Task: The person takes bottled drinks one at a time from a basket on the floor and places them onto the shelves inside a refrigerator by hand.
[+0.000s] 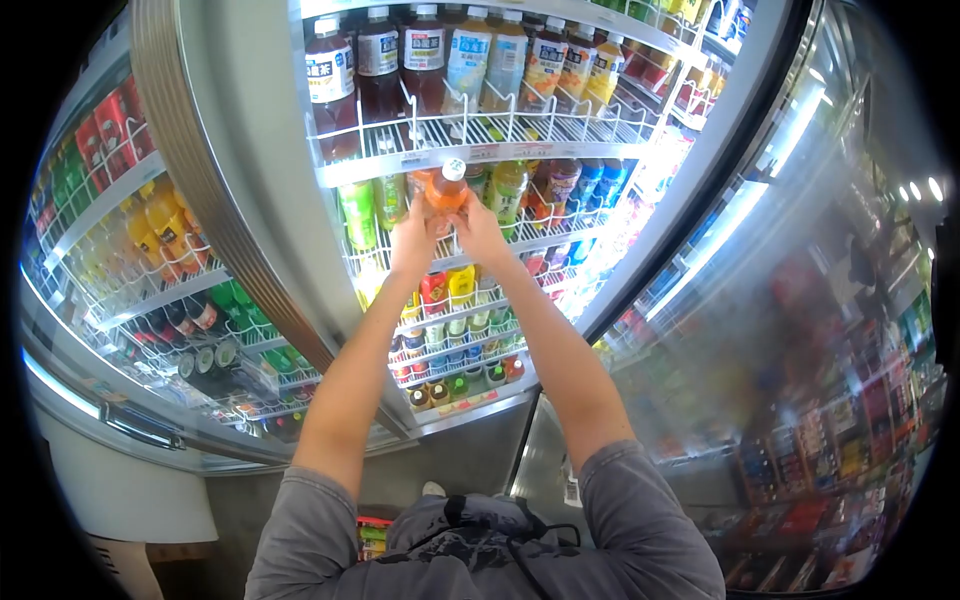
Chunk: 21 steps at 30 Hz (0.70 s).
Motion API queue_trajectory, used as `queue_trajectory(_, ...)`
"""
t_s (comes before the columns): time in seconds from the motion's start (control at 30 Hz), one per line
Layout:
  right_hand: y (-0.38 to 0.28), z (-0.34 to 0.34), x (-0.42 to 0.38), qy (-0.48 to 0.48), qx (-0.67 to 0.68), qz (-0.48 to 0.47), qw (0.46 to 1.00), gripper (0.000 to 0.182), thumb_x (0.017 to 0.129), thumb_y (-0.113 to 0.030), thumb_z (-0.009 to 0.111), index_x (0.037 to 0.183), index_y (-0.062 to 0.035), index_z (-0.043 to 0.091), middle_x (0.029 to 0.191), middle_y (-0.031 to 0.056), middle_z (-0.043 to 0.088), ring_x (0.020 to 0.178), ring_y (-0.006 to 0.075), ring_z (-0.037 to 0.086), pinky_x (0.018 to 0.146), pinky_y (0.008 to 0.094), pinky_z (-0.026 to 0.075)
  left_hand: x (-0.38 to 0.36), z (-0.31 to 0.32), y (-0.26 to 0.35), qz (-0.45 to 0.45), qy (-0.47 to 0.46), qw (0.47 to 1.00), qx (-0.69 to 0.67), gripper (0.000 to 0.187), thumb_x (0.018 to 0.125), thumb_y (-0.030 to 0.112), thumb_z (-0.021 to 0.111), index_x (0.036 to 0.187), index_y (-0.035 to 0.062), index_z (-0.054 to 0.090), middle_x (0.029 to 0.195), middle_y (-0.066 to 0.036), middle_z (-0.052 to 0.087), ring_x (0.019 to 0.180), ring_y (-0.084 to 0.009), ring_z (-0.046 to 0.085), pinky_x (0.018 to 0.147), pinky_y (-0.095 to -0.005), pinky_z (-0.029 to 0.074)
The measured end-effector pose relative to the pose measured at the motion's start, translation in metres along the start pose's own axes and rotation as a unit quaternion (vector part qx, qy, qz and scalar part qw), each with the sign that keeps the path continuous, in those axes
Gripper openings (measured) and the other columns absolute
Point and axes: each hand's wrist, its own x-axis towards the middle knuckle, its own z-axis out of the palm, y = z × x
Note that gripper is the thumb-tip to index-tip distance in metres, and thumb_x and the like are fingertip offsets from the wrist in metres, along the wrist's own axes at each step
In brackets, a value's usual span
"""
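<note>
While both arms reach up: a stocking step looks under way.
Left hand [413, 238]: clasps the orange bottle's left side, centre frame.
Orange bottle [446, 188]: white-capped, held at the wire shelf [400, 135] edge, upper centre.
Right hand [480, 232]: grips its right side.
Next move: probably needs sliding it level between neighbouring bottles.
Open glass door [800, 330]: right of frame.
</note>
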Motion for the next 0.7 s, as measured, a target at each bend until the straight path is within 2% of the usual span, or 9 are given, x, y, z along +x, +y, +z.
queue_trajectory(0.07, 0.005, 0.002, 0.001, -0.007, 0.015, -0.048, 0.999, 0.053, 0.086, -0.003, 0.061, 0.135, 0.0017, 0.042, 0.107, 0.0289, 0.064, 0.100, 0.0469, 0.061, 0.085, 0.0493, 0.050, -0.001, -0.003, -0.006, 0.002, -0.014, 1.000, -0.001, 0.048, 0.089, 0.020, 0.065, 0.132, 0.0047, 0.049, 0.094, -0.025, 0.068, 0.086, -0.0434, 0.066, 0.073, -0.0491, 0.051)
queue_trajectory(0.17, -0.004, 0.002, 0.002, -0.025, -0.011, -0.027, 0.999, 0.052, 0.086, -0.006, 0.062, 0.134, 0.0013, 0.043, 0.105, 0.0296, 0.064, 0.098, 0.0480, 0.061, 0.083, 0.0518, 0.049, 0.005, -0.001, -0.028, 0.022, -0.005, 1.000, -0.005, 0.045, 0.088, 0.020, 0.067, 0.127, 0.0035, 0.053, 0.097, -0.024, 0.069, 0.090, -0.0426, 0.067, 0.075, -0.0461, 0.053)
queue_trajectory(0.2, -0.002, 0.004, 0.001, -0.026, -0.008, -0.023, 0.999, 0.052, 0.086, -0.006, 0.062, 0.134, 0.0013, 0.043, 0.105, 0.0296, 0.064, 0.098, 0.0480, 0.061, 0.083, 0.0518, 0.049, 0.007, -0.002, -0.027, 0.019, -0.008, 1.000, -0.002, 0.045, 0.088, 0.020, 0.067, 0.127, 0.0035, 0.053, 0.097, -0.024, 0.069, 0.090, -0.0426, 0.067, 0.075, -0.0461, 0.053)
queue_trajectory(0.27, 0.004, 0.005, 0.003, -0.014, -0.003, -0.026, 1.000, 0.051, 0.087, -0.009, 0.062, 0.133, 0.0008, 0.044, 0.103, 0.0292, 0.065, 0.096, 0.0480, 0.061, 0.082, 0.0521, 0.049, 0.007, -0.001, -0.025, 0.033, -0.010, 0.999, -0.020, 0.040, 0.087, 0.014, 0.063, 0.124, 0.0027, 0.052, 0.092, -0.027, 0.067, 0.085, -0.0465, 0.064, 0.074, -0.0526, 0.051)
queue_trajectory(0.3, 0.004, 0.004, 0.003, -0.008, 0.001, -0.030, 1.000, 0.050, 0.087, -0.009, 0.062, 0.133, 0.0006, 0.044, 0.102, 0.0292, 0.065, 0.095, 0.0484, 0.061, 0.081, 0.0523, 0.050, 0.006, -0.002, -0.018, 0.012, -0.015, 1.000, -0.003, 0.040, 0.087, 0.012, 0.062, 0.124, 0.0030, 0.052, 0.092, -0.027, 0.067, 0.085, -0.0474, 0.063, 0.074, -0.0530, 0.051)
queue_trajectory(0.53, 0.023, 0.007, -0.006, -0.013, -0.018, -0.044, 0.999, 0.053, 0.088, -0.009, 0.062, 0.135, 0.0008, 0.041, 0.101, 0.0293, 0.065, 0.095, 0.0482, 0.062, 0.080, 0.0521, 0.050, 0.001, 0.005, -0.028, 0.053, -0.007, 0.999, -0.009, 0.044, 0.088, 0.014, 0.063, 0.129, 0.0030, 0.050, 0.091, -0.028, 0.065, 0.084, -0.0490, 0.062, 0.072, -0.0530, 0.050)
queue_trajectory(0.6, 0.029, 0.015, -0.012, -0.020, 0.008, -0.007, 1.000, 0.053, 0.088, -0.009, 0.063, 0.135, 0.0015, 0.041, 0.101, 0.0296, 0.065, 0.094, 0.0477, 0.062, 0.079, 0.0526, 0.050, -0.002, 0.007, -0.034, 0.007, -0.034, 0.999, 0.021, 0.038, 0.088, 0.019, 0.068, 0.119, 0.0024, 0.055, 0.089, -0.023, 0.068, 0.083, -0.0420, 0.067, 0.070, -0.0450, 0.052)
queue_trajectory(0.67, 0.027, 0.016, -0.010, -0.032, -0.004, -0.015, 0.999, 0.052, 0.088, -0.010, 0.063, 0.133, 0.0022, 0.042, 0.100, 0.0299, 0.065, 0.093, 0.0477, 0.062, 0.079, 0.0531, 0.050, 0.005, 0.005, -0.039, 0.021, -0.021, 0.999, 0.029, 0.034, 0.088, 0.019, 0.067, 0.115, 0.0016, 0.056, 0.087, -0.022, 0.068, 0.081, -0.0420, 0.067, 0.069, -0.0449, 0.052)
queue_trajectory(0.7, 0.025, 0.012, 0.002, -0.042, -0.020, -0.026, 0.999, 0.050, 0.088, -0.011, 0.063, 0.132, 0.0030, 0.043, 0.099, 0.0303, 0.065, 0.092, 0.0476, 0.063, 0.078, 0.0536, 0.050, 0.012, 0.006, -0.041, 0.025, -0.023, 0.999, 0.038, 0.038, 0.088, 0.018, 0.066, 0.120, 0.0016, 0.055, 0.090, -0.025, 0.067, 0.083, -0.0450, 0.065, 0.072, -0.0482, 0.052)
